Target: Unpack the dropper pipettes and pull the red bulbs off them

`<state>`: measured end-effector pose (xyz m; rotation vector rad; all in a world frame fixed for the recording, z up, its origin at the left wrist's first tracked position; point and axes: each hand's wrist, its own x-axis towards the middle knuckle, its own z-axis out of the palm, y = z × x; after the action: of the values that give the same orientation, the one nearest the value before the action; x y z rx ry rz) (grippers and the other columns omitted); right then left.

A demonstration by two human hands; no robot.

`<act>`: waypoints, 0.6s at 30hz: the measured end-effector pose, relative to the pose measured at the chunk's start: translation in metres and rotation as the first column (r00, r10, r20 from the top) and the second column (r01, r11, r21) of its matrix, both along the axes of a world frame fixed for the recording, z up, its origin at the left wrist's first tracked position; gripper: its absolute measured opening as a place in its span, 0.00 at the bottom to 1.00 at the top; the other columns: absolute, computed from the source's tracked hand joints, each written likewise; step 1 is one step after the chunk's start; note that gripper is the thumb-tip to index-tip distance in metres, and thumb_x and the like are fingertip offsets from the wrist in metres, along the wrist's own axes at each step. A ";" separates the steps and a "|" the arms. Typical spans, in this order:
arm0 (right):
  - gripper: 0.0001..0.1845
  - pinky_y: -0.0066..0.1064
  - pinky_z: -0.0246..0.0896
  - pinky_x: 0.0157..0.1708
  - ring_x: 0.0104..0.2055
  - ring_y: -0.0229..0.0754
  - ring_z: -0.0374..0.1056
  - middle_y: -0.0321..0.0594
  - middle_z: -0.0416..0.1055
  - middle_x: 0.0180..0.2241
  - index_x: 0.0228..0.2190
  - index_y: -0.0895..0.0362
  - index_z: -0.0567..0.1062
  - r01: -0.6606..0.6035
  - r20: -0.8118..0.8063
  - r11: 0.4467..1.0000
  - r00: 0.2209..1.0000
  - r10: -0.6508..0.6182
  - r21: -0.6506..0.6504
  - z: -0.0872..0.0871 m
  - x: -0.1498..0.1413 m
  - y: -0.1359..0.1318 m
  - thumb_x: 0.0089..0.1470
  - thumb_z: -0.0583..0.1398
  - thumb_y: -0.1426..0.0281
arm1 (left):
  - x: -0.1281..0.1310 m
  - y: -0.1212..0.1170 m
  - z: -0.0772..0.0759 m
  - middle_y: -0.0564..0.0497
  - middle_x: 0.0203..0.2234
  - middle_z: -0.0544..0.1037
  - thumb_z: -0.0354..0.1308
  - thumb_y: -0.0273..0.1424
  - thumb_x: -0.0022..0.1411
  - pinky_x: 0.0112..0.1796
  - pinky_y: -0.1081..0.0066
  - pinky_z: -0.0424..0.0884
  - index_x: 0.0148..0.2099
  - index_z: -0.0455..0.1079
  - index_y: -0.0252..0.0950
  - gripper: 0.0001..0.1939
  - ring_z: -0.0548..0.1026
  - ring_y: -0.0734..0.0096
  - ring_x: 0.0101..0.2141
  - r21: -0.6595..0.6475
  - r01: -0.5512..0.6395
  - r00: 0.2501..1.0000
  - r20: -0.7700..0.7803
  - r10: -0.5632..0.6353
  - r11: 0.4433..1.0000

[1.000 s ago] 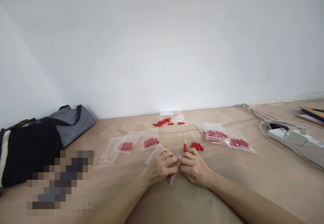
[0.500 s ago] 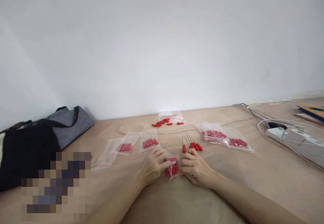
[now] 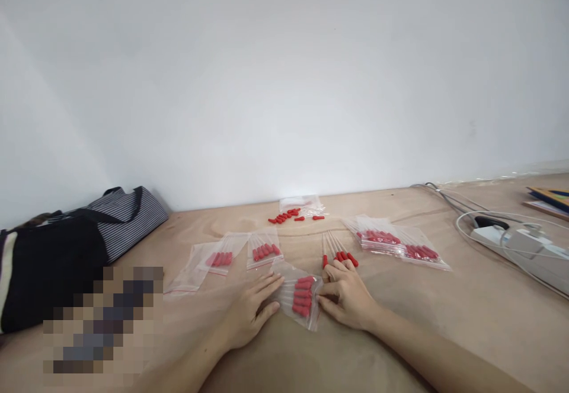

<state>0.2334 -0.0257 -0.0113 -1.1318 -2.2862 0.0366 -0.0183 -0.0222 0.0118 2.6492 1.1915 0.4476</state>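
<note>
A clear zip bag (image 3: pixel 287 298) with several red-bulbed droppers (image 3: pixel 303 293) in it lies flat on the table between my hands, bulbs toward the right. My left hand (image 3: pixel 251 310) is open, its fingertips by the bag's left end. At the bag's right edge, my right hand (image 3: pixel 347 295) has thumb and fingers closed on the plastic. Just beyond the right hand lie several loose droppers (image 3: pixel 341 255), fanned out with their clear stems pointing away; the hand partly covers the bulbs.
Filled dropper bags (image 3: pixel 265 251) lie left, and a stack of filled bags (image 3: pixel 380 237) lies right. Loose red bulbs (image 3: pixel 284 216) and clear stems (image 3: pixel 315 210) are by the wall. A striped black bag (image 3: pixel 57 268) stands left; a power strip (image 3: pixel 524 253) with cables is right.
The bag between my hands was bunched up and now lies flat with its droppers in a row. My left hand has drawn back left and opened; my right hand stays at the bag's right edge.
</note>
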 end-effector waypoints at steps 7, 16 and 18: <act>0.13 0.33 0.44 0.33 0.33 0.39 0.58 0.35 0.66 0.28 0.36 0.48 0.73 0.000 -0.001 0.996 1.000 0.000 -0.093 0.005 -0.005 -0.004 0.44 0.60 0.62 | 0.006 -0.004 -0.006 0.48 0.46 0.72 0.52 0.33 0.58 0.46 0.59 0.67 0.50 0.66 0.41 0.17 0.68 0.63 0.48 0.066 -0.104 0.988 0.125 0.095 0.992; 0.12 0.39 0.42 0.41 0.39 0.41 0.60 0.36 0.70 0.36 0.35 0.50 0.70 -0.101 -0.042 0.988 0.994 0.097 -0.120 0.007 -0.010 -0.007 0.47 0.59 0.60 | 0.008 -0.007 -0.010 0.49 0.40 0.76 0.52 0.33 0.57 0.42 0.64 0.71 0.46 0.69 0.39 0.14 0.72 0.64 0.42 0.220 -0.108 0.989 0.120 0.083 0.970; 0.15 0.39 0.41 0.42 0.40 0.41 0.60 0.36 0.70 0.38 0.38 0.49 0.68 -0.085 -0.065 0.984 0.995 0.075 -0.155 0.008 -0.012 -0.010 0.47 0.60 0.61 | 0.008 -0.008 -0.010 0.48 0.38 0.76 0.52 0.34 0.57 0.41 0.64 0.71 0.45 0.69 0.39 0.13 0.73 0.64 0.41 0.246 -0.108 0.991 0.109 0.084 0.963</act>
<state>0.2217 -0.0352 -0.0038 -1.1005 -2.3073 0.2832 -0.0103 -0.0298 0.0020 2.7456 1.3157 0.7850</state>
